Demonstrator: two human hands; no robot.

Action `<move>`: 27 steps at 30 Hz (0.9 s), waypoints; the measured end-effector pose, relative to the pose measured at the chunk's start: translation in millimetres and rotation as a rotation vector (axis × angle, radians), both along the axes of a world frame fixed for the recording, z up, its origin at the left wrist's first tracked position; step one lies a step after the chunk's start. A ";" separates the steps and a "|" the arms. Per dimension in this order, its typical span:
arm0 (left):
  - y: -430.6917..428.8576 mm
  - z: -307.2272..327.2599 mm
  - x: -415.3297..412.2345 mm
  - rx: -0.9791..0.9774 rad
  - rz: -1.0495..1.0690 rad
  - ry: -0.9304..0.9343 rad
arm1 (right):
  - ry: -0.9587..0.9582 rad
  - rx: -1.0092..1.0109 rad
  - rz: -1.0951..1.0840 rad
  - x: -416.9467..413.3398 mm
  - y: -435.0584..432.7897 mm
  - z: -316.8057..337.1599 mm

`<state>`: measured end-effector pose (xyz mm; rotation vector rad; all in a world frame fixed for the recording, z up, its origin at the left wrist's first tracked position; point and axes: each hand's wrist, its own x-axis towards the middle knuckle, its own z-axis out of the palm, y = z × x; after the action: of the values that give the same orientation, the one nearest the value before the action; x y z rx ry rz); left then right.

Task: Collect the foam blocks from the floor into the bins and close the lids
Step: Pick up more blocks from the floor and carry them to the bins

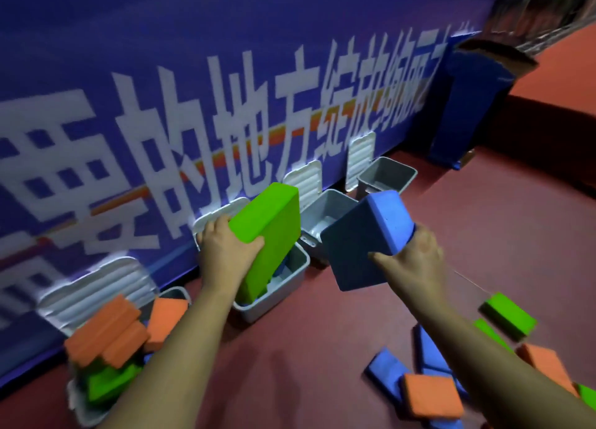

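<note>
Right hand [416,261] curled around blue block [361,244]

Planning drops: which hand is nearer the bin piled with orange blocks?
Left. The left hand, gripping a green block, is right of that bin; the right hand, gripping a blue block, farther right.

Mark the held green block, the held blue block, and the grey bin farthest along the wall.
green block [269,217]: head view, middle of its upper face.
blue block [356,246]: head view, middle of its large near face.
farthest grey bin [387,171]: head view, its inner back wall.
</note>
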<state>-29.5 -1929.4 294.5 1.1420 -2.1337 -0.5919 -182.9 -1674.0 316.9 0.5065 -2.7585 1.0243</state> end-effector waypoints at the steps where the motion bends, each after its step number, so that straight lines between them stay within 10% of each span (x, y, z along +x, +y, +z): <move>1: -22.8 -0.3 3.2 -0.007 0.028 -0.007 | 0.001 -0.001 0.029 -2.2 -22.8 -0.3; 13: -180.6 -18.1 -29.4 0.014 0.238 -0.036 | 0.018 0.039 0.241 -97.3 -209.7 -15.4; 27: -307.1 -106.7 -251.3 0.200 0.386 -0.204 | -0.120 0.107 0.499 -361.6 -399.2 -101.9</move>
<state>-280.8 -2236.5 187.8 1.7394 -1.9692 -0.5346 -544.5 -2073.2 215.0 1.2343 -2.8699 1.0241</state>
